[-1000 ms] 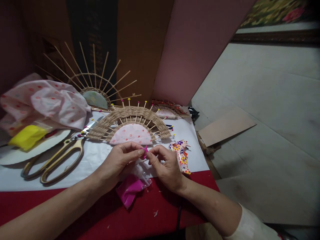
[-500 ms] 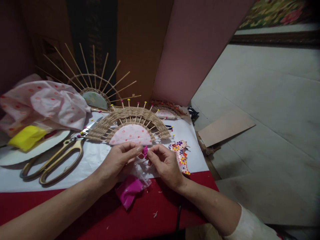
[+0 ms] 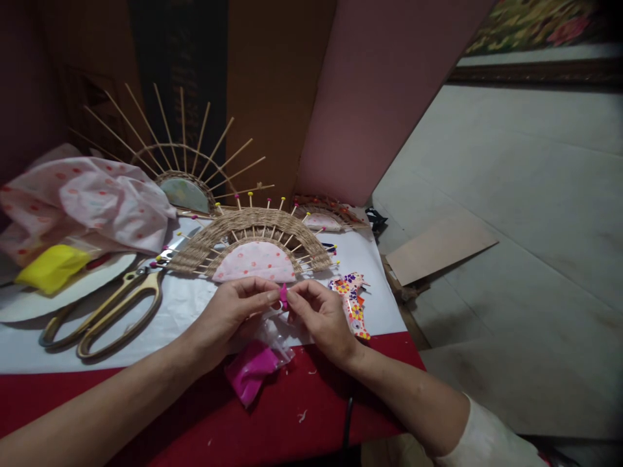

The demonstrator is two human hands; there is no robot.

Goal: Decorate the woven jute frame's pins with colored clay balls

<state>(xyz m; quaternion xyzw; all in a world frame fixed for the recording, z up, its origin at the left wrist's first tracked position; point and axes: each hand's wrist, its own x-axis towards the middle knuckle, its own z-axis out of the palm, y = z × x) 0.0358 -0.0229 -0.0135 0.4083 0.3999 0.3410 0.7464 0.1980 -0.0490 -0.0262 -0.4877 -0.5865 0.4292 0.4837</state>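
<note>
Between the fingertips of both hands is a small piece of magenta clay [image 3: 283,296]. My left hand [image 3: 238,305] pinches it from one side, and my right hand [image 3: 318,314] pinches it from the other. Just beyond the fingers lies a woven half-round fan [image 3: 257,220] with a pink dotted cloth centre [image 3: 256,261]. Yellow and magenta balls tip its thin sticks. Below my wrists, a clear plastic bag [image 3: 253,370] with a larger magenta lump inside rests partly on the red cloth [image 3: 311,395].
Large scissors [image 3: 117,305] lie at left by a yellow packet [image 3: 53,267] and crumpled dotted cloth [image 3: 97,201]. An unfinished stick fan [image 3: 182,155] leans against the cardboard at the back. A flowered animal-shaped piece [image 3: 355,308] lies beside my right hand, near the table's right edge.
Both hands stay in nearly the same place. The magenta piece has shifted slightly between the fingertips.
</note>
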